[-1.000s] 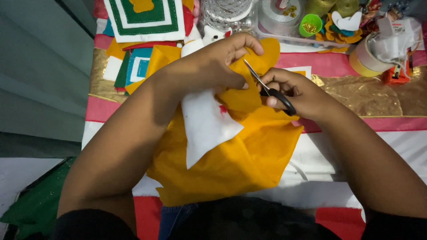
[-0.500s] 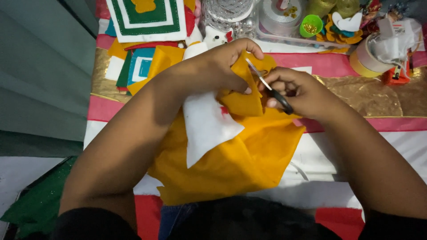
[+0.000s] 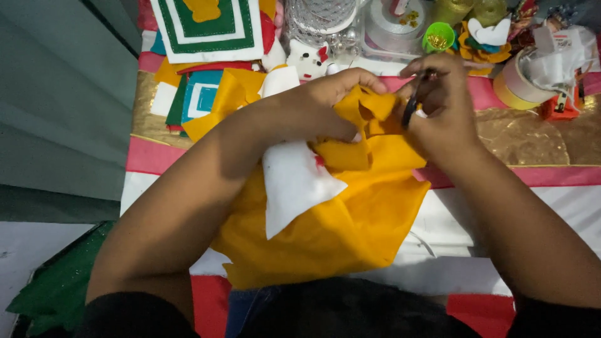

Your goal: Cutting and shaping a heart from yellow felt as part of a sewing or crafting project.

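Note:
A large piece of yellow felt [image 3: 350, 219] hangs from my hands down over the striped table edge. My left hand [image 3: 325, 103] grips its bunched upper part, together with a white felt piece [image 3: 291, 184] that lies under my wrist. My right hand [image 3: 438, 103] is closed on dark-handled scissors [image 3: 412, 107], which point into the yellow felt's upper edge beside my left fingers. The blades are mostly hidden by my fingers and the cloth.
Stacked felt squares in green, white, teal and yellow [image 3: 206, 56] lie at the back left. A silvery container [image 3: 319, 15], a small green cup [image 3: 438, 36], a tape roll [image 3: 516, 81] and felt flowers [image 3: 482, 40] crowd the back. Green felt [image 3: 56, 288] lies lower left.
My right hand has moved up and away with the scissors, which have turned more upright. The yellow felt's top edge is now bunched higher between my hands.

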